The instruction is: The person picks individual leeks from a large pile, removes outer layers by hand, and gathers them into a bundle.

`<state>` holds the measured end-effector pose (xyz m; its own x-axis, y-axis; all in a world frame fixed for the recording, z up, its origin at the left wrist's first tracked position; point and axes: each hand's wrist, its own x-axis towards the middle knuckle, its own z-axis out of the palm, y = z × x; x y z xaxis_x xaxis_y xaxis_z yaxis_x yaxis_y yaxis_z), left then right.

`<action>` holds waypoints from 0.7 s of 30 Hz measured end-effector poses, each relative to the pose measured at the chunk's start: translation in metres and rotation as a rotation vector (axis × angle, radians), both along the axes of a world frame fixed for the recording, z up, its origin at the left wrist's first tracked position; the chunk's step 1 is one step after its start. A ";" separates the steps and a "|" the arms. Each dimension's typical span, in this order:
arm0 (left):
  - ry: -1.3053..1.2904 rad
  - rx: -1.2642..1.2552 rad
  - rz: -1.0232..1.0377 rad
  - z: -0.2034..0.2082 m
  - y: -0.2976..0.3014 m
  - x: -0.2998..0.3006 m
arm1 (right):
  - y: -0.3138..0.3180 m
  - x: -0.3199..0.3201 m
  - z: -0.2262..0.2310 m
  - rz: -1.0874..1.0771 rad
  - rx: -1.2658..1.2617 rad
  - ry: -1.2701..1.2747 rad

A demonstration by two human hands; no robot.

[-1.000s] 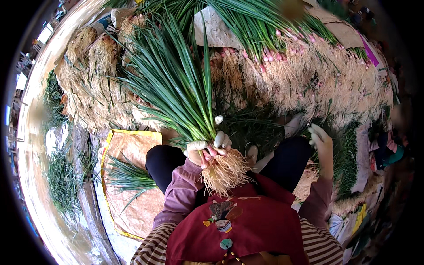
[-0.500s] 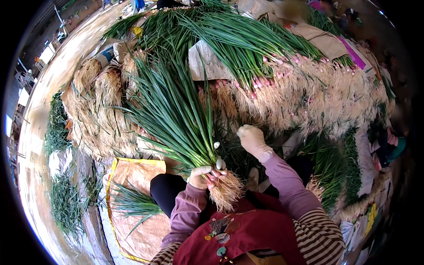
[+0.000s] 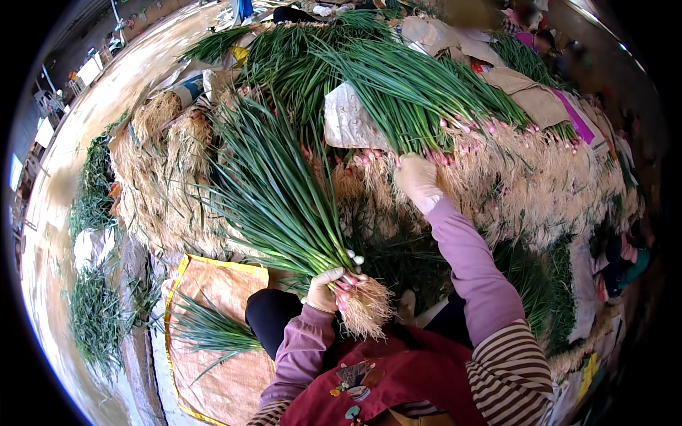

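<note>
My left hand (image 3: pixel 325 287), in a pale glove, grips a thick bunch of spring onions (image 3: pixel 284 206) just above the bulbs. Its long green leaves fan away to the upper left, and the pale roots (image 3: pixel 366 305) hang toward me. White tips (image 3: pixel 354 257) stick out beside the stems, perhaps glove fingers of that hand. My right hand (image 3: pixel 417 177), also gloved, is stretched forward to the near edge of the spring onion pile (image 3: pixel 419 92). Its fingers are closed at the bulb ends of the stalks there; the hand partly hides what it pinches.
Matted roots (image 3: pixel 497 184) hang along the pile's front. A pale sheet (image 3: pixel 352 117) lies among the leaves. At left, an orange sack with yellow trim (image 3: pixel 220 383) bears a small bunch of leaves (image 3: pixel 213 330). Leaf scraps (image 3: pixel 99 319) lie beyond it. People sit at the far right.
My right hand has moved forward from beside the held bunch to the pile's bulb ends. The left hand keeps its grip on the bunch. The view has shifted slightly.
</note>
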<state>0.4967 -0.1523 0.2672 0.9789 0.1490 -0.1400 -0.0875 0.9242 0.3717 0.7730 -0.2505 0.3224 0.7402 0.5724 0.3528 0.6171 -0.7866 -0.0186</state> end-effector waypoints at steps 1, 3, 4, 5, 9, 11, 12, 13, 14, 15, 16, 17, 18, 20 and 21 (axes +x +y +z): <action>0.005 -0.014 -0.004 0.002 -0.003 -0.001 | -0.009 -0.025 0.017 0.034 0.006 0.151; -0.090 -0.037 -0.053 -0.010 -0.002 0.002 | -0.033 -0.076 0.019 0.136 0.237 0.581; -0.080 -0.040 -0.059 -0.008 -0.004 0.004 | -0.045 -0.104 0.011 0.259 0.390 0.735; -0.061 -0.044 -0.062 -0.007 -0.006 0.005 | -0.057 -0.126 0.000 0.435 0.414 0.744; -0.037 0.015 -0.098 0.009 -0.014 0.008 | -0.077 -0.149 -0.021 0.415 0.351 1.147; 0.016 0.029 -0.102 -0.003 -0.014 0.007 | -0.056 -0.130 -0.030 0.281 0.698 1.187; 0.022 0.024 -0.082 0.002 -0.016 0.006 | -0.041 -0.123 -0.025 0.229 0.742 1.232; 0.027 0.022 -0.060 0.008 -0.017 0.005 | -0.028 -0.119 -0.021 0.180 0.788 1.276; 0.047 0.013 -0.083 0.003 -0.016 0.005 | -0.022 -0.122 -0.020 0.158 0.797 1.306; 0.067 0.003 -0.108 -0.007 -0.014 0.003 | -0.018 -0.123 -0.020 0.135 0.807 1.335; 0.083 -0.008 -0.133 -0.010 -0.012 0.004 | -0.014 -0.122 -0.022 0.112 0.816 1.360; 0.124 -0.025 -0.120 -0.013 -0.011 0.002 | -0.015 -0.127 -0.027 0.115 0.853 1.331; 0.165 -0.042 -0.109 -0.014 -0.011 0.001 | -0.016 -0.133 -0.033 0.099 0.854 1.280; 0.100 -0.040 -0.084 -0.016 -0.012 0.001 | -0.026 -0.144 -0.054 0.056 0.765 1.091; 0.100 0.007 -0.076 -0.014 -0.013 0.001 | -0.033 -0.143 -0.066 0.107 0.516 0.920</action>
